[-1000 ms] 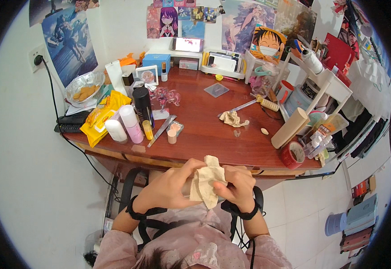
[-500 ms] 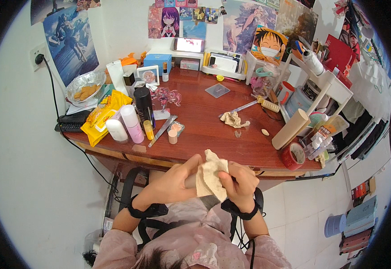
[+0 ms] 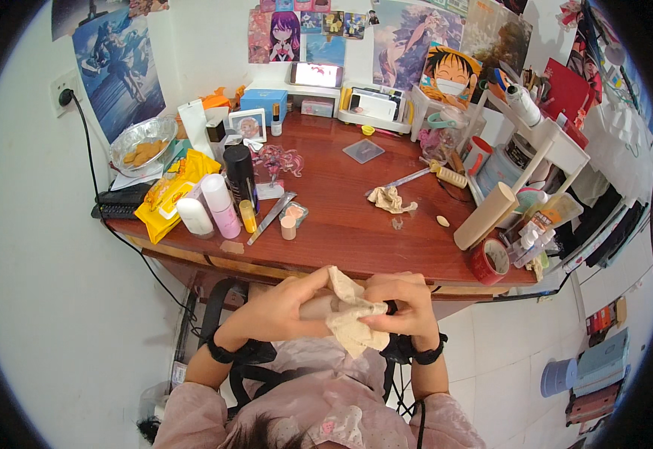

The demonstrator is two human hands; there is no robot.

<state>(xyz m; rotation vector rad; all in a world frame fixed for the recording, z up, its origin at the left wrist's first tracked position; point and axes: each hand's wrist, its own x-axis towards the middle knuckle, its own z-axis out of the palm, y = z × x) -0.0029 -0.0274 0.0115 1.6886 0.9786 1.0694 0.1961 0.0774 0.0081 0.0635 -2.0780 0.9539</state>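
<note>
In front of my body, below the desk's front edge, my two hands meet at a crumpled beige tissue (image 3: pixel 358 328). My right hand (image 3: pixel 405 303) pinches it between thumb and fingers. My left hand (image 3: pixel 281 310) is closed round a pale, smooth object (image 3: pixel 317 308), mostly covered by the fingers and tissue; I cannot make out its kind. The tissue lies against its right end. A small dark bit shows beside my right fingertips. Another crumpled beige tissue (image 3: pixel 391 200) lies on the desk (image 3: pixel 326 232).
At the desk's left stand a black spray can (image 3: pixel 240 176), a pink bottle (image 3: pixel 222 208) and a yellow wipes pack (image 3: pixel 168 198). A beige cylinder (image 3: pixel 486 215) and a red tape roll (image 3: pixel 490 260) stand at right. A phone (image 3: pixel 317 74) leans at the back.
My right hand has turned and shifted slightly right, its fingers now curled over the tissue. The tissue has been refolded and hangs lower. The grey end seen under it before is now covered.
</note>
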